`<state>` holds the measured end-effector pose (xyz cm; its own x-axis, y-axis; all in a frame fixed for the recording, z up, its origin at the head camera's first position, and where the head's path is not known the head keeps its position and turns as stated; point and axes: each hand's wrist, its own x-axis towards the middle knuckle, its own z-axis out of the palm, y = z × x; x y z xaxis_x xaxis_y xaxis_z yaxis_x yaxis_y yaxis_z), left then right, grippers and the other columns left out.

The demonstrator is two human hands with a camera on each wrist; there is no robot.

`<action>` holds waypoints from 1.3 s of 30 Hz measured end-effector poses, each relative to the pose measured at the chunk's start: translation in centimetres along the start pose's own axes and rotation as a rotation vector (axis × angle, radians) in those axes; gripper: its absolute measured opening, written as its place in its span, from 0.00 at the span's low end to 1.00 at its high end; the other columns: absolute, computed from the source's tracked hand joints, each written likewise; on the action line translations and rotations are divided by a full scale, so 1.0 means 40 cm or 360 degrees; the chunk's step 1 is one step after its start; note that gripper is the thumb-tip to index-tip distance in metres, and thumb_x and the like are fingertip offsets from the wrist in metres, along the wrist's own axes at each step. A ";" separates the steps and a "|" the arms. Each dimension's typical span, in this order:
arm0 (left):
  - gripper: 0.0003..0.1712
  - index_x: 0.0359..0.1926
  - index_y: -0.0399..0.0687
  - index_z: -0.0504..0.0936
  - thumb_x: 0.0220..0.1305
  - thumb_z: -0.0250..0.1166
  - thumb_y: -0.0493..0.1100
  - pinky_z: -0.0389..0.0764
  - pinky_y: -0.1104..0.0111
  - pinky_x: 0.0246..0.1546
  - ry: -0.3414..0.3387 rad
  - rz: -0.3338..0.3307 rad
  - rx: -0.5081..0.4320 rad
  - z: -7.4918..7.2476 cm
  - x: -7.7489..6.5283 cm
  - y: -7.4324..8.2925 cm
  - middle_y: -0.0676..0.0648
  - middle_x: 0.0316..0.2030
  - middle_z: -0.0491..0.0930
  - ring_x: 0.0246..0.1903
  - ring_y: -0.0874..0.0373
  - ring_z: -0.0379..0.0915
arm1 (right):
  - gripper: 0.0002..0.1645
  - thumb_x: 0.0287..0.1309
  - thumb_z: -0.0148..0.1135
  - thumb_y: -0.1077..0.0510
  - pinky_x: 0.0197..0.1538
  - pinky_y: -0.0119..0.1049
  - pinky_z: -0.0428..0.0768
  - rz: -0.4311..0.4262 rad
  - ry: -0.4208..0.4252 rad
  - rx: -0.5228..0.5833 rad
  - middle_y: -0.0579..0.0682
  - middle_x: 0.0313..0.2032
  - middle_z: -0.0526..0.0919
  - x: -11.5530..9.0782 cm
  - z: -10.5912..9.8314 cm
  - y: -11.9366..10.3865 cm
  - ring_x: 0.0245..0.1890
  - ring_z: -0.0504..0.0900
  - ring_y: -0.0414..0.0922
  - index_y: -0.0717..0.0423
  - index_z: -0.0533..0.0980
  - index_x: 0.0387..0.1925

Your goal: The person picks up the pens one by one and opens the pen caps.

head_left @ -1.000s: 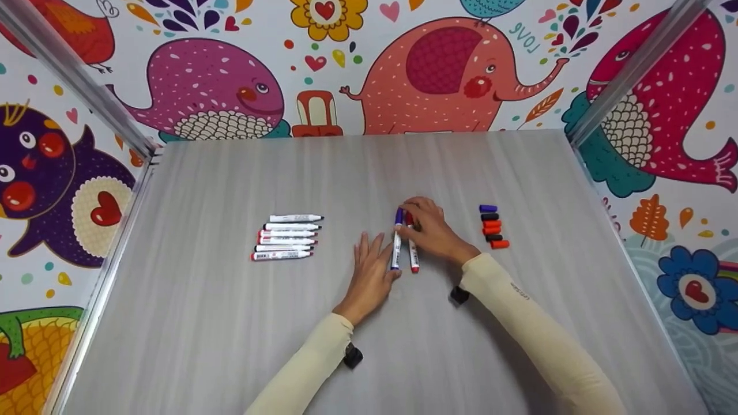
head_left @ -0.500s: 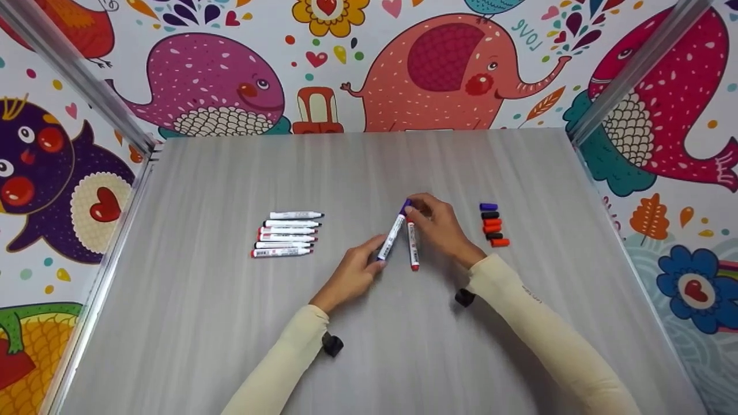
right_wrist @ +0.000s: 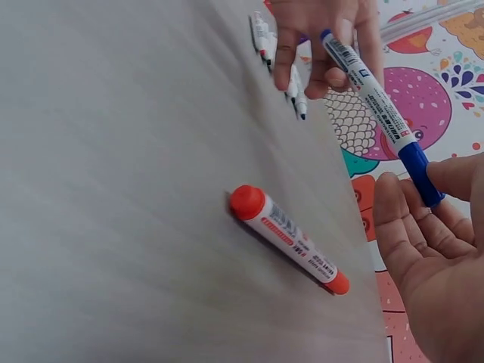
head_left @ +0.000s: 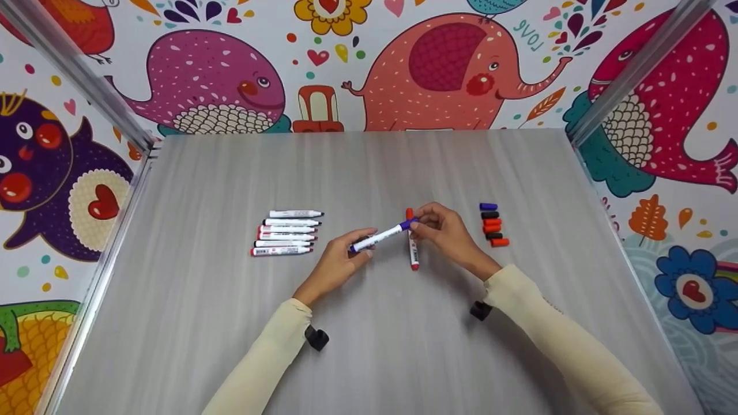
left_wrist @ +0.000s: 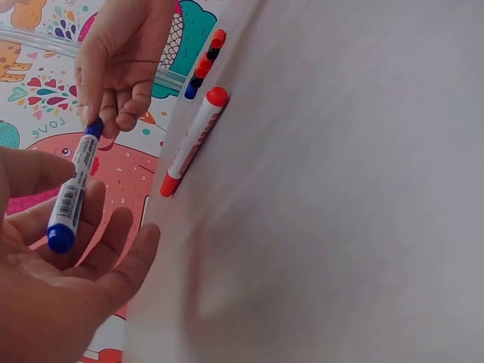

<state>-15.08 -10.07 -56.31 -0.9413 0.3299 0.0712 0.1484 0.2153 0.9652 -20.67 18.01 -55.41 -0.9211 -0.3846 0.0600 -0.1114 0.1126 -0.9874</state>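
Note:
A white marker with a blue cap [head_left: 380, 237] is held between both hands above the table, slanting up to the right in the head view. My left hand [head_left: 337, 259] holds its barrel near the blue tail end, thumb on one side and fingers on the other. The thumb and fingers of my right hand [head_left: 447, 233] pinch the blue cap [right_wrist: 420, 172], which sits on the marker. Below the right hand a capped red marker [right_wrist: 291, 242] lies on the table, partly overlapped by the blue one in the head view.
Several uncapped white markers [head_left: 288, 237] lie in a stacked row on the left of the table [head_left: 230, 334]. To the right, loose caps [head_left: 492, 222] in blue, black and red form a column. Patterned walls [head_left: 323, 69] enclose the far side and both flanks.
The blue marker has risen from beside the red one and turned from nearly upright to slanted. My left hand has moved left, now gripping its tail; the right hand keeps the cap end.

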 end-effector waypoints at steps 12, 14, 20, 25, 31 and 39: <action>0.20 0.62 0.38 0.88 0.72 0.75 0.36 0.86 0.54 0.56 0.0075 0.0000 0.0261 0.005 0.022 0.015 0.45 0.53 0.88 0.50 0.50 0.83 | 0.13 0.76 0.69 0.63 0.51 0.38 0.90 0.0015 -0.0126 -0.0153 0.66 0.48 0.87 -0.051 -0.004 0.002 0.43 0.88 0.56 0.61 0.84 0.58; 0.19 0.60 0.39 0.90 0.71 0.77 0.38 0.86 0.55 0.55 0.0108 0.0048 0.0351 0.011 0.023 0.017 0.46 0.51 0.89 0.49 0.50 0.84 | 0.12 0.76 0.69 0.63 0.50 0.39 0.90 0.0014 -0.0157 -0.0159 0.68 0.47 0.86 -0.056 0.000 -0.001 0.42 0.88 0.58 0.60 0.85 0.57; 0.14 0.53 0.44 0.94 0.69 0.79 0.42 0.85 0.58 0.54 0.0161 0.0191 0.0568 0.028 0.029 0.023 0.50 0.46 0.90 0.47 0.56 0.82 | 0.13 0.76 0.69 0.61 0.48 0.40 0.90 0.0025 -0.0245 -0.0184 0.67 0.47 0.87 -0.068 0.007 -0.011 0.42 0.88 0.64 0.60 0.85 0.57; 0.11 0.51 0.43 0.93 0.69 0.79 0.39 0.85 0.57 0.54 0.0122 0.0256 0.0587 0.035 0.038 0.027 0.49 0.45 0.89 0.47 0.55 0.82 | 0.12 0.76 0.70 0.61 0.48 0.37 0.90 0.0028 -0.0264 -0.0220 0.64 0.46 0.88 -0.068 0.006 -0.013 0.41 0.88 0.62 0.60 0.85 0.57; 0.11 0.51 0.42 0.92 0.70 0.78 0.37 0.84 0.56 0.53 0.0081 0.0291 0.0654 0.042 0.047 0.033 0.47 0.45 0.88 0.47 0.52 0.82 | 0.11 0.75 0.71 0.62 0.49 0.44 0.91 0.0021 -0.0235 -0.0192 0.61 0.44 0.88 -0.057 0.005 -0.017 0.41 0.87 0.67 0.61 0.86 0.55; 0.10 0.48 0.43 0.93 0.67 0.80 0.40 0.83 0.53 0.52 0.0185 0.0456 0.0851 0.066 0.064 0.038 0.47 0.42 0.88 0.44 0.51 0.81 | 0.11 0.75 0.71 0.63 0.48 0.48 0.91 0.0012 -0.0209 -0.0201 0.63 0.42 0.88 -0.049 0.013 -0.007 0.39 0.87 0.66 0.61 0.86 0.54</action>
<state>-16.47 -6.47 -55.32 -0.8639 0.3469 0.3651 0.5035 0.5738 0.6459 -18.62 18.28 -55.32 -0.8665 -0.4986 0.0248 -0.1583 0.2272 -0.9609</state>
